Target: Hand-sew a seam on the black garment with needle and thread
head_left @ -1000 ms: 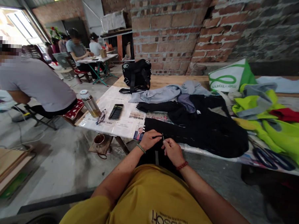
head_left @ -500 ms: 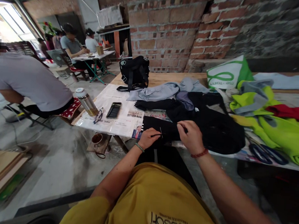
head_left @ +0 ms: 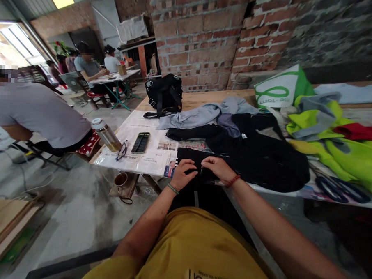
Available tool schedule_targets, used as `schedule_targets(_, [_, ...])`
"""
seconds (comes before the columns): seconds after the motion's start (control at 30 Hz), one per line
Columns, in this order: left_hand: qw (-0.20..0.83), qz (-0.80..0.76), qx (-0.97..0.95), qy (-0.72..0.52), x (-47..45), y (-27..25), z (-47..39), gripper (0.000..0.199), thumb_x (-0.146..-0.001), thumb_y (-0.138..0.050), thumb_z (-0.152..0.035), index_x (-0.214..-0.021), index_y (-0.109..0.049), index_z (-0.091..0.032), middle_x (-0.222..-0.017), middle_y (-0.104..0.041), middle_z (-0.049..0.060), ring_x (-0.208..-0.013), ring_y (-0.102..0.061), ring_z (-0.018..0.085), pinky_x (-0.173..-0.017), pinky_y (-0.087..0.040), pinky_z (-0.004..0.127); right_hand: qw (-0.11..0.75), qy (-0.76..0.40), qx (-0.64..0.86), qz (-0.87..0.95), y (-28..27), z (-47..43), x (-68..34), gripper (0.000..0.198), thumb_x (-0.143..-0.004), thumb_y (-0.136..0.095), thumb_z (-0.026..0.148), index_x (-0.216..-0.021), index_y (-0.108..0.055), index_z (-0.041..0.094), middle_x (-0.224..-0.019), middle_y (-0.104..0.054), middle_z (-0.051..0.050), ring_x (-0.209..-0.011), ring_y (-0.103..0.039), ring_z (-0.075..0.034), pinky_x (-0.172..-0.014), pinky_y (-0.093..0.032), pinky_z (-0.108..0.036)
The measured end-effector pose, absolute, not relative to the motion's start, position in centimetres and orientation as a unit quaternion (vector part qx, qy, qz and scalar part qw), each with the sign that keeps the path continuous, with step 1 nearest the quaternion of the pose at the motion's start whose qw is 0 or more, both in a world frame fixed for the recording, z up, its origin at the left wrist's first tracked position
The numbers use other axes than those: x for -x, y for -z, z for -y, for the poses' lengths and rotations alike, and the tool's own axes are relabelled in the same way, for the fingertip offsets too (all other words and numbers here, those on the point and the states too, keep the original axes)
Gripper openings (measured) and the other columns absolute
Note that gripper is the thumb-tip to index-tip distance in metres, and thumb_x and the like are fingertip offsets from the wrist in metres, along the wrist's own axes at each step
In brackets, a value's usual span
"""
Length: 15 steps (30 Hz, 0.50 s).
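A black garment [head_left: 259,159] lies along the front of the table, with a black cuff or hem [head_left: 188,153] marked by white stripes at its left end. My left hand [head_left: 182,175] is curled around a bit of this black cloth, thumb and fingers bent towards each other. Close on its right, my right hand [head_left: 217,167] has thumb and forefinger pinched together over the cloth. A thin bright sliver, which looks like a needle [head_left: 201,169], shows just below those fingertips. Fine thread cannot be made out.
On the newspaper-covered table [head_left: 151,162] are a phone [head_left: 140,142], glasses [head_left: 122,150], a flask [head_left: 106,135] and a black bag [head_left: 165,95]. Grey cloth [head_left: 193,116], scissors [head_left: 341,188] and yellow-green clothes [head_left: 351,159] lie around. A person [head_left: 51,113] sits at left.
My right hand has come left and down, from apart to close beside my left hand, its fingers now pinched. The upright needle by my left fingers no longer stands up there.
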State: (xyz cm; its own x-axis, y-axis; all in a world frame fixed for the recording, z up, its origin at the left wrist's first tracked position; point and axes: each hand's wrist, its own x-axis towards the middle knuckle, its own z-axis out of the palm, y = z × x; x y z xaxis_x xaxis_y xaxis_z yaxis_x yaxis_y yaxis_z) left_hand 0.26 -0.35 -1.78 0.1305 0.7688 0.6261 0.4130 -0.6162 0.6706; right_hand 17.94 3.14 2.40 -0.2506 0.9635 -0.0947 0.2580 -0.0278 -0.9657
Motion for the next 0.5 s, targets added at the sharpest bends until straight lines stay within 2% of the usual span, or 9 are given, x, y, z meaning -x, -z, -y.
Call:
schedule_targets(0.1, [0.172,-0.393,-0.738,-0.521,-0.18,1.75,0.39,0.004,-0.075,-0.067,-0.015,-0.078,-0.067,-0.017,-0.104,-0.059,0.008,-0.100,-0.057,0.018,-0.089,-0.048,0.035,0.368,-0.511,0.498,0.596,-2.74,-3.00,-17.73,0.016,-0.063,-0.061,0.032,-0.067,-0.059,0.017,-0.066,-0.063,0.000,-0.064,-0.056,-0.013,-0.066,-0.043,-0.026])
schedule_targets(0.23, [0.165,-0.382,-0.753,-0.510,-0.26,1.86,0.27,0.008,-0.075,-0.067,-0.015,-0.082,-0.067,-0.017,-0.113,-0.056,0.009,-0.107,-0.054,0.020,-0.092,-0.047,0.038,0.372,-0.481,0.482,0.631,-3.29,-2.89,-17.40,0.012,-0.065,-0.058,0.029,-0.067,-0.059,0.017,-0.066,-0.063,0.000,-0.065,-0.056,-0.013,-0.067,-0.043,-0.026])
schedule_targets(0.4, [0.175,-0.381,-0.753,-0.508,-0.35,1.97,0.15,0.007,-0.077,-0.065,-0.015,-0.083,-0.067,-0.017,-0.110,-0.058,0.009,-0.105,-0.055,0.019,-0.092,-0.047,0.037,0.352,-0.416,0.480,0.687,-3.13,-3.11,-17.31,0.012,-0.066,-0.057,0.029,-0.069,-0.061,0.018,-0.066,-0.061,0.001,-0.062,-0.052,-0.012,-0.062,-0.040,-0.025])
schedule_targets(0.5, [0.184,-0.379,-0.752,-0.507,-0.36,2.00,0.14,0.008,-0.077,-0.065,-0.014,-0.083,-0.067,-0.018,-0.109,-0.058,0.008,-0.105,-0.055,0.018,-0.092,-0.047,0.037,0.321,-0.446,0.463,0.696,-2.71,-3.50,-17.20,0.012,-0.064,-0.060,0.029,-0.068,-0.061,0.017,-0.062,-0.058,0.003,-0.058,-0.049,-0.010,-0.057,-0.037,-0.024])
